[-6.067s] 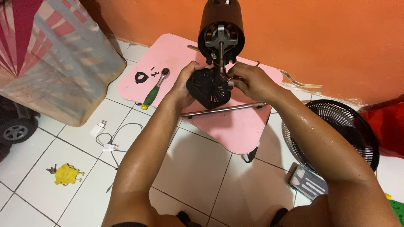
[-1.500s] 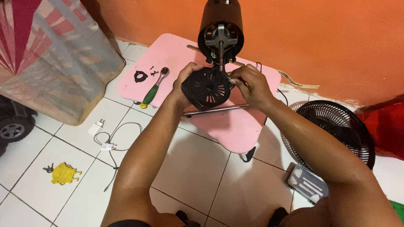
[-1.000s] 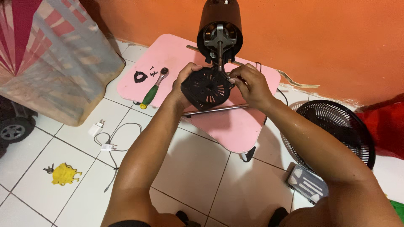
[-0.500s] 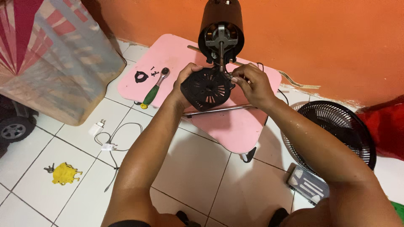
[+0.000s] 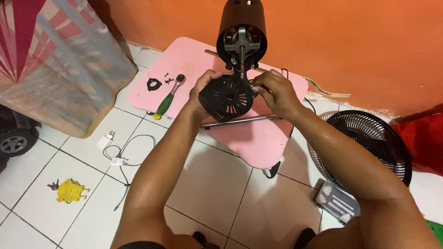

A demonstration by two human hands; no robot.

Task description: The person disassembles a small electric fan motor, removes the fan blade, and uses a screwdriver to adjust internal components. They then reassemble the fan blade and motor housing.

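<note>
A black fan motor housing [image 5: 241, 27] stands on a small pink table [image 5: 258, 138], its open face and metal shaft turned toward me. My left hand [image 5: 203, 90] grips a round black slotted motor cover [image 5: 227, 97] by its left edge, just below the shaft. My right hand [image 5: 270, 90] pinches at the cover's upper right rim, near the shaft; whatever small part it may hold is hidden by the fingers.
On the table lie a green-handled ratchet wrench [image 5: 168, 97], a small black ring part [image 5: 153, 84], some screws [image 5: 168, 75] and a metal rod [image 5: 240, 121]. A black fan grille [image 5: 374, 143] rests on the tiled floor at right. A white charger cable [image 5: 121, 154] and yellow keychain [image 5: 70, 190] lie at left.
The black cover has shifted slightly in my hands below the shaft. My right hand has worked around its upper right edge. The motor housing has stayed put.
</note>
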